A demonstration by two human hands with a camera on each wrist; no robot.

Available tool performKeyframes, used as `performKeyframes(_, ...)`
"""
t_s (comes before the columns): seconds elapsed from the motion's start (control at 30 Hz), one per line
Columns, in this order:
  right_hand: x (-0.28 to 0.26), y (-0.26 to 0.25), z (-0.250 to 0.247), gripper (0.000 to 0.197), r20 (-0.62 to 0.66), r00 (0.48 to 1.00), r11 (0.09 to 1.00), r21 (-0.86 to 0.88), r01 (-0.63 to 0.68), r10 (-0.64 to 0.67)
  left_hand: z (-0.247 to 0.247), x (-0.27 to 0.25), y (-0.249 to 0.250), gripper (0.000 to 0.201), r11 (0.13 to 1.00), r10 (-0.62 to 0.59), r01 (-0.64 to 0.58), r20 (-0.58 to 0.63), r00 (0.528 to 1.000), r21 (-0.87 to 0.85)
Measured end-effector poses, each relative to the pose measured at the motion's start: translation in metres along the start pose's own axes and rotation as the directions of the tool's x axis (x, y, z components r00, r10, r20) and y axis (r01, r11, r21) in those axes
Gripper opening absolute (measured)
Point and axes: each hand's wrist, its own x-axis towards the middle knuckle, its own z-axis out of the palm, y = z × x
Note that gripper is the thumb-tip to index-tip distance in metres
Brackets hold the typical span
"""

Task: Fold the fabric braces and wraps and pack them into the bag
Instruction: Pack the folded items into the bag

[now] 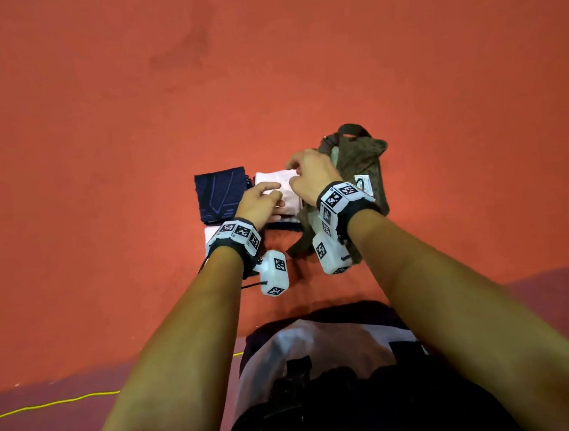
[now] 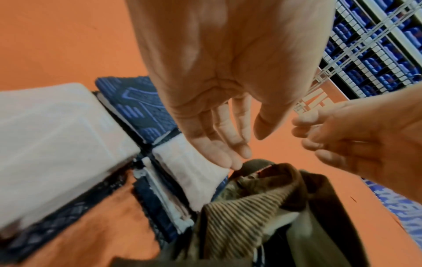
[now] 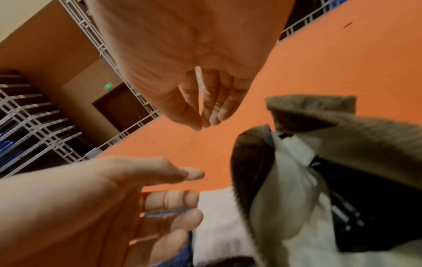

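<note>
Both hands over white wrap, bag just right of it
Left hand (image 1: 263, 201) relaxed, fingertips at wrap (image 1: 276, 182); right hand (image 1: 309, 177) loosely curled, empty (nearer bag (image 1: 361, 164))

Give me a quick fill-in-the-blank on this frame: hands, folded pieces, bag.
1. The bag lies to the ____ of the folded white piece.
2. The folded dark blue piece lies to the ____ of that white piece.
3. The floor is ____ in colour.
4. The left hand holds ____.

Missing: right; left; orange-red; nothing
</note>
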Motion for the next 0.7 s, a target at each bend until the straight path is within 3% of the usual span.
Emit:
performKeyframes(0.2,0.002,-0.029,0.068,0.03,0.23,0.973,0.999,0.012,-0.032,0.028,-0.057,-0.002,-0.043,0.02,0.998,-0.062,0.059,-0.125,0.99,-0.025)
performKeyframes(0.33,-0.005,-0.027,0.116,0.032,0.334,0.932,0.986,0.038,-0.162,0.14,-0.088,-0.004,-0.085,0.014,0.987,-0.157,0.157,-0.185,0.97,-0.019)
performKeyframes(0.43,-0.006,-0.02,0.155,0.045,0.419,0.884,0.971,0.02,-0.238,0.208,-0.112,-0.003,-0.123,0.017,0.975,-0.215,0.221,-0.235,0.948,-0.003)
performKeyframes(0.57,-0.005,-0.011,0.187,0.051,0.374,0.883,0.939,0.08,-0.335,0.284,-0.129,0.003,-0.157,0.024,0.967,-0.247,0.256,-0.286,0.926,-0.005)
performKeyframes(0.7,-0.001,-0.011,0.2,0.062,0.289,0.888,0.915,0.084,-0.395,0.356,-0.131,0.011,-0.169,0.029,0.956,-0.29,0.292,-0.253,0.923,-0.029)
